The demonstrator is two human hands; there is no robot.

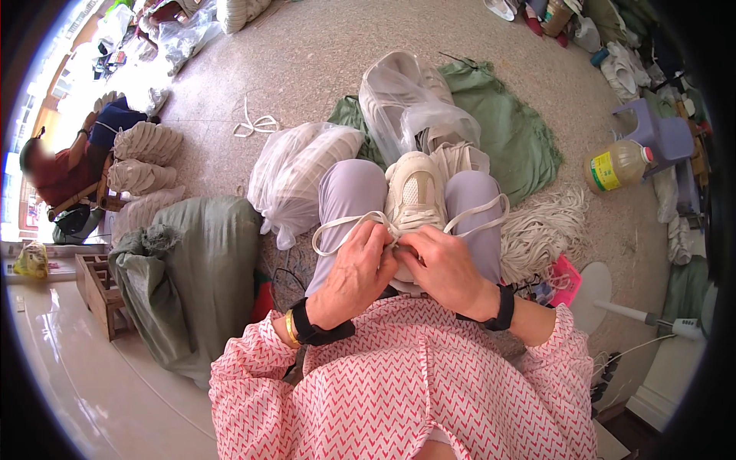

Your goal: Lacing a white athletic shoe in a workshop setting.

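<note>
A cream sneaker (415,180) sits between my knees, toe pointing away from me. Its pale shoelace (331,223) runs out in a long loop on each side, over both thighs. My left hand (354,259) is closed with fingertips pinched at the lace on the upper part of the shoe. Right against it, my right hand (443,264) pinches the lace too, thumb and forefinger together. The fingers cover the spot where the laces meet and most of the shoe's opening.
Clear plastic bags of shoes (307,165) lie ahead, beside a green cloth (506,126). A heap of pale laces (548,234), a pink container (566,280) and a yellowish jug (617,166) are at right. A green sack (207,268) stands left; a person (73,165) sits beyond.
</note>
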